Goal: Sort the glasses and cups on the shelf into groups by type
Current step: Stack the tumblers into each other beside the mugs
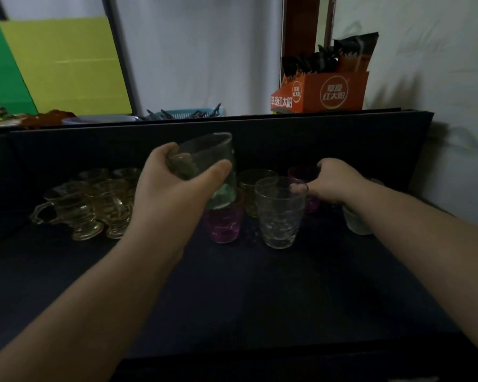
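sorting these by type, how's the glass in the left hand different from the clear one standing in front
The held glass is tilted in the air, gripped by the left hand; the clear glass stands upright on the shelf. The held glass has a greenish base and smooth sides; the clear glass is dimpled. Both are handleless tumblers.

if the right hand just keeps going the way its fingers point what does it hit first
Probably the purple glass at the back: the right hand already reaches its rim, fingers pointing left. Past that stands the yellowish glass. Whether the fingers touch or grip the purple one is unclear in this dim view.
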The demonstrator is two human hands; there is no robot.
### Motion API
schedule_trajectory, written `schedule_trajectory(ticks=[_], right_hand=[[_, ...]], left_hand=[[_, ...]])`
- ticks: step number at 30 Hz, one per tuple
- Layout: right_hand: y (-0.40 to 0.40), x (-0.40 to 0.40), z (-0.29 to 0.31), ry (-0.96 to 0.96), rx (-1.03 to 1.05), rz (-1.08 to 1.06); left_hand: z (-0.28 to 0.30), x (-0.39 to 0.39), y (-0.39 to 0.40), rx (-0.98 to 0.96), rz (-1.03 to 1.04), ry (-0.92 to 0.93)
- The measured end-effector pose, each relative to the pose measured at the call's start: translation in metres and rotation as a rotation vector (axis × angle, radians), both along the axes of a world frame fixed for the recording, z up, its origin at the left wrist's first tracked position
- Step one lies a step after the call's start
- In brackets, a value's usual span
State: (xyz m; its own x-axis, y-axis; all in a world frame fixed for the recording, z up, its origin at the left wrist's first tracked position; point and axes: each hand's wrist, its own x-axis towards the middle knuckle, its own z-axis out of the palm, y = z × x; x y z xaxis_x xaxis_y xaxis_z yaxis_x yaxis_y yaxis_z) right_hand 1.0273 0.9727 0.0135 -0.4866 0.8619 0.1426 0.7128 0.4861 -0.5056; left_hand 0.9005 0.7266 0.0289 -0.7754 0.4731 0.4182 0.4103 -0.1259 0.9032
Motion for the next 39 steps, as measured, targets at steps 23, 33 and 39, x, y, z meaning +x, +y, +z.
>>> schedule_trajectory(ticks=[23,33,39], right_hand=[[-0.046,-0.022,0.061,0.477,0.143,0.213],[-0.036,-0.063,0.044,0.261,-0.020,0.212],[-0.029,-0.072,0.037,0.084,-0.068,0.227]], left_hand=[[-0.048,-0.017,0.037,-0.153,-0.048,-0.014],[-0.062,-0.023,0.033,-0.184,-0.074,-0.035],[-0.064,-0.023,0.033,-0.216,-0.082,0.009]])
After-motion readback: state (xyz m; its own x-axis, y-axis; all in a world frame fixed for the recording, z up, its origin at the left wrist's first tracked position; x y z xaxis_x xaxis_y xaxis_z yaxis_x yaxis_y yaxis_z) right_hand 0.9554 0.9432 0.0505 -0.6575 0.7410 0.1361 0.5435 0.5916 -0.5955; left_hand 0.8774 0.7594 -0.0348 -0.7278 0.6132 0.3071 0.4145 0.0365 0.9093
